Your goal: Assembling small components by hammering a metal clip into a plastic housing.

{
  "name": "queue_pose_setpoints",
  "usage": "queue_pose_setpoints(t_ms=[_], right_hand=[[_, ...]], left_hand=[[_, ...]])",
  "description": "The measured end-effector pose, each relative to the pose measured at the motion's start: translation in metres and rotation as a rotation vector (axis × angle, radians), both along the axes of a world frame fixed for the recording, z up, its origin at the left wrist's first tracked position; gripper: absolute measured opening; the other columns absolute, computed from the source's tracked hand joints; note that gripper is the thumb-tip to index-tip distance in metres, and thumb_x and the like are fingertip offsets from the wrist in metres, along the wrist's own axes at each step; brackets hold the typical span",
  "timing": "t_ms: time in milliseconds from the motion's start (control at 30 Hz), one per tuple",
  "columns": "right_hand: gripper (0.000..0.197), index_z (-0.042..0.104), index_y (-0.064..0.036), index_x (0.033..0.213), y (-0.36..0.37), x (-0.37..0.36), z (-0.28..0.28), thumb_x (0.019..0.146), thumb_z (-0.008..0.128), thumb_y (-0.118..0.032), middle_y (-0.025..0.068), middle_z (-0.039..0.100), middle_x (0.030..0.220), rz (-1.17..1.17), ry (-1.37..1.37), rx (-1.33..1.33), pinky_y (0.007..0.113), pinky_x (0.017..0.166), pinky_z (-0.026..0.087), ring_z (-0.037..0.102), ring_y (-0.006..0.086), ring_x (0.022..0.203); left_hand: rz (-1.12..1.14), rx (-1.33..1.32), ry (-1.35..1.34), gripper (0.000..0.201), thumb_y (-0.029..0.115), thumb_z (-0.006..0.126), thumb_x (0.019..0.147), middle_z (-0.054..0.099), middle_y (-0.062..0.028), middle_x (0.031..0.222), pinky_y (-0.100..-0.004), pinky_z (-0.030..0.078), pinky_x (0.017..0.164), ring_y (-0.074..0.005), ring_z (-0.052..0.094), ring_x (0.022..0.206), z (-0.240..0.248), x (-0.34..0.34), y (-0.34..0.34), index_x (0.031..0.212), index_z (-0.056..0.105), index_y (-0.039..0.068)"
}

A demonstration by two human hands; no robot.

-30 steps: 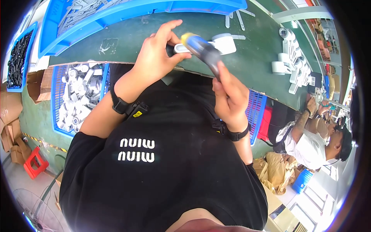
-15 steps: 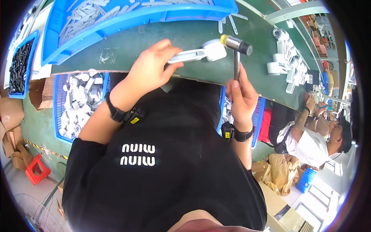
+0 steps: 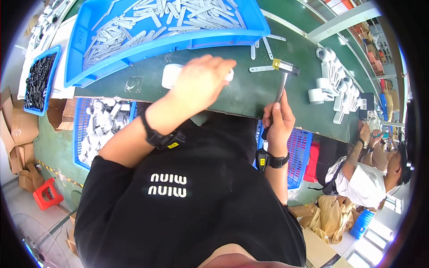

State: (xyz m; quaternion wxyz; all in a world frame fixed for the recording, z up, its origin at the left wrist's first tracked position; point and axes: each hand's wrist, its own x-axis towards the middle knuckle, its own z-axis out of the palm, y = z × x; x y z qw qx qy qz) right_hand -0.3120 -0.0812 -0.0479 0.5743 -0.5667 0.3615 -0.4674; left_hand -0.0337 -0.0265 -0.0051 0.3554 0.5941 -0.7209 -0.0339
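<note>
My left hand (image 3: 201, 82), slightly blurred, is closed over a white plastic handle with a round head (image 3: 171, 76). The head sticks out to the left of the hand, and a small white end shows by the fingertips; the middle is hidden. My right hand (image 3: 279, 118) grips a hammer (image 3: 286, 67) by its shaft near the table's front edge. The hammer's head, yellow on one face and black on the other, points up and away from me. Just left of the hammer head, a flat grey strip (image 3: 260, 69) lies on the green table (image 3: 147, 87).
A large blue bin (image 3: 165, 42) of grey strips stands at the back. A small blue tray (image 3: 42, 80) of black parts sits left. Assembled white handles (image 3: 339, 82) lie at the right. Blue baskets (image 3: 299, 152) stand below the edge. A co-worker (image 3: 366, 178) works at far right.
The white handle has turned, its round head swinging from the right side to the left of my left hand. The hammer has moved slightly down and right, apart from the handle.
</note>
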Motion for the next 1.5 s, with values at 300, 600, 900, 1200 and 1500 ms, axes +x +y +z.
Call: queue_pose_setpoints(t_ms=[300, 600, 900, 1200, 1500], right_hand=[[0.054, 0.047, -0.005, 0.167, 0.001, -0.007, -0.006, 0.114, 0.056, -0.01, -0.0026, 0.056, 0.077, 0.062, 0.028, -0.014, 0.02, 0.054, 0.041, 0.047, 0.004, 0.063], [0.052, 0.05, -0.0032, 0.165, 0.001, -0.009, 0.001, 0.114, 0.058, -0.011, -0.0028, 0.058, 0.082, 0.094, 0.056, 0.034, 0.021, 0.057, 0.042, 0.049, 0.0044, 0.067], [0.054, 0.048, -0.0017, 0.165, 0.009, -0.001, -0.008, 0.114, 0.059, -0.011, -0.0036, 0.057, 0.085, -0.013, -0.064, -0.043, 0.021, 0.064, 0.043, 0.05, 0.0046, 0.072], [0.042, 0.063, 0.0039, 0.146, 0.005, 0.007, 0.027, 0.111, 0.066, -0.019, 0.0041, 0.069, 0.078, 0.125, 0.042, 0.268, 0.024, 0.046, 0.037, 0.044, 0.0042, 0.048], [0.025, 0.07, 0.0034, 0.12, -0.012, 0.076, 0.05, 0.108, 0.071, -0.019, 0.0109, 0.079, 0.088, 0.179, -0.004, 0.273, 0.023, 0.043, 0.038, 0.044, 0.0032, 0.046]], left_hand=[[0.057, 0.039, -0.01, 0.02, 0.027, 0.078, 0.095, 0.074, -0.0167, 0.088, -0.0481, 0.058, 0.072, -0.0403, 0.073, 0.081, 0.034, 0.002, -0.041, 0.099, 0.076, 0.008], [0.263, 0.421, -0.286, 0.044, 0.042, 0.083, 0.092, 0.079, -0.0206, 0.094, -0.0478, 0.062, 0.082, -0.0365, 0.078, 0.088, 0.048, 0.164, -0.172, 0.11, 0.079, 0.002], [0.444, 0.777, -0.064, 0.027, 0.029, 0.087, 0.088, 0.08, -0.0158, 0.091, -0.0418, 0.063, 0.079, -0.0281, 0.079, 0.086, 0.032, 0.175, -0.181, 0.097, 0.079, 0.005], [-0.069, -0.095, 0.115, 0.006, 0.012, 0.08, 0.095, 0.077, -0.0087, 0.092, -0.0342, 0.06, 0.071, -0.0244, 0.075, 0.08, 0.071, 0.064, -0.036, 0.096, 0.076, 0.007], [-0.19, -0.376, -0.229, 0.021, 0.008, 0.083, 0.079, 0.069, -0.0041, 0.096, -0.0374, 0.056, 0.071, -0.0245, 0.068, 0.082, 0.014, 0.019, 0.021, 0.097, 0.072, 0.008]])
